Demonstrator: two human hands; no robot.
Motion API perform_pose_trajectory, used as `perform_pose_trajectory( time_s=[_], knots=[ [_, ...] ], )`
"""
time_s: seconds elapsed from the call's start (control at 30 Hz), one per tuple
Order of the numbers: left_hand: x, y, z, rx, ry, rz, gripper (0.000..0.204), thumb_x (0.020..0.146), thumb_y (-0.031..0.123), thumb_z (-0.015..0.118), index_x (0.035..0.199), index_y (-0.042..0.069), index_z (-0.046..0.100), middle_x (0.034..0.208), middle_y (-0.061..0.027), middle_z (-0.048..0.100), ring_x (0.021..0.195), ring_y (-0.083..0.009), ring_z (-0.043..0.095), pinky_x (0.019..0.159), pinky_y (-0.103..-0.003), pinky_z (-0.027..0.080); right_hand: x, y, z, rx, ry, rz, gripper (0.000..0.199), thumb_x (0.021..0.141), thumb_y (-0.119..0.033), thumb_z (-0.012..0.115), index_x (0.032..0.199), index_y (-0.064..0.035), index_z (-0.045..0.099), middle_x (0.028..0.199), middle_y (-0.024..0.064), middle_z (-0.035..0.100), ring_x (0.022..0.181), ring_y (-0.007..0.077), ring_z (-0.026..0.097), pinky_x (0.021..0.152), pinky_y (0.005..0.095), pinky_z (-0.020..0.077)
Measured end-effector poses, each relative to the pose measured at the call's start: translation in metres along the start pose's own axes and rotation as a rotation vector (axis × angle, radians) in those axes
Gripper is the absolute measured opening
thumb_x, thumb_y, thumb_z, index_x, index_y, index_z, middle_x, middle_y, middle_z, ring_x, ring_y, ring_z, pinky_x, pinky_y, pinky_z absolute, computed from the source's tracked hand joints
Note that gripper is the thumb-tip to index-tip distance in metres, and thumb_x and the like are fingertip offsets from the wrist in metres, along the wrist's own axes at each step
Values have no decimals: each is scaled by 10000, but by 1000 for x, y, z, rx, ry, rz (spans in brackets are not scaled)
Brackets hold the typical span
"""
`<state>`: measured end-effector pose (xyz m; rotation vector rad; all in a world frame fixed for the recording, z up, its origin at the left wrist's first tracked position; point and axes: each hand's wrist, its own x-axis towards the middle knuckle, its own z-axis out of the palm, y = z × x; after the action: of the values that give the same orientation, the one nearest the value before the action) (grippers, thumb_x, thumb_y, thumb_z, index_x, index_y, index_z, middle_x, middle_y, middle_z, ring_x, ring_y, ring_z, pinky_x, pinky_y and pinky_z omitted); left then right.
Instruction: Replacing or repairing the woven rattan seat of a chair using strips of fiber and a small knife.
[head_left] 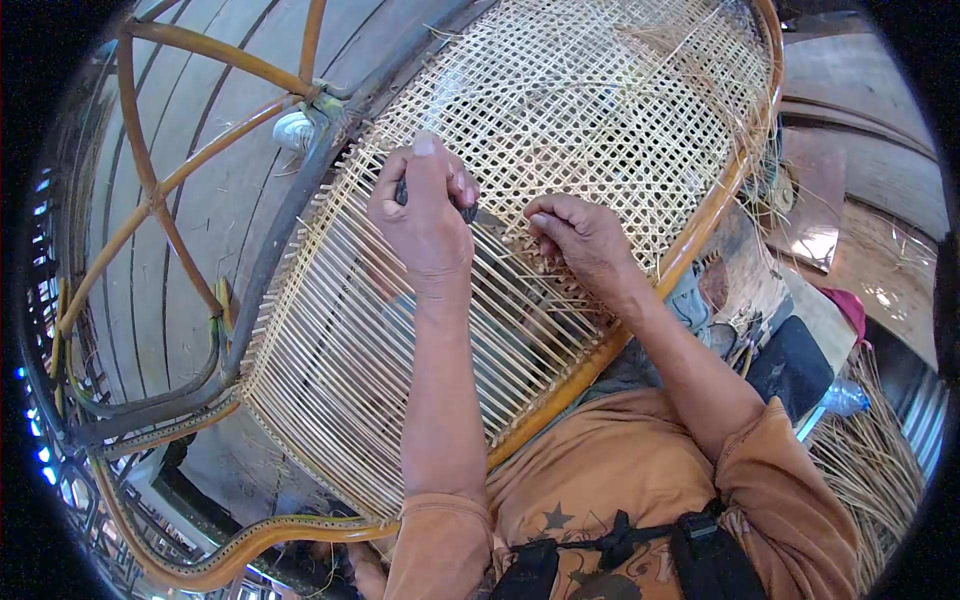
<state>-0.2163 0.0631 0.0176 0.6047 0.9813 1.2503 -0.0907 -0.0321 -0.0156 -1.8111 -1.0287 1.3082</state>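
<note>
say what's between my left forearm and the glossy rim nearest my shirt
In the head view, parallel cane strands stretch between the left forearm and the glossy rim.

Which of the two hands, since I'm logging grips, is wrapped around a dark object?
The left hand, curled around a dark object that shows on both sides; the right hand shows no such object.

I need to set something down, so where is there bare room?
The planks look bare between the crossed poles and the grey pole; so does the middle of the brown board, right of the weave. Crowded: lower right, with black pad, bottle and cane bundle.
</note>
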Motion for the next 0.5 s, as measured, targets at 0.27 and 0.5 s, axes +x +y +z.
perform_pose_trajectory(
  time_s=[0.27,0.5],
  knots=[
    [18,-1,-1,-21,-6,-139,288,850,229,558,642,91,415,558,-22,389,468,-135,366,467,-287,362,0,-4,0,92,-20,74,142,901,-101,545,983,-33,639,721,-7,599,583,47,524,522,189,458],
    [39,-8,-7,-95,40,-261,278,839,173,562,609,73,443,523,-34,408,428,-135,388,402,-273,344,-1,0,1,136,-5,41,140,897,-116,565,990,-44,643,728,-12,599,601,45,533,534,185,461]
  ],
)
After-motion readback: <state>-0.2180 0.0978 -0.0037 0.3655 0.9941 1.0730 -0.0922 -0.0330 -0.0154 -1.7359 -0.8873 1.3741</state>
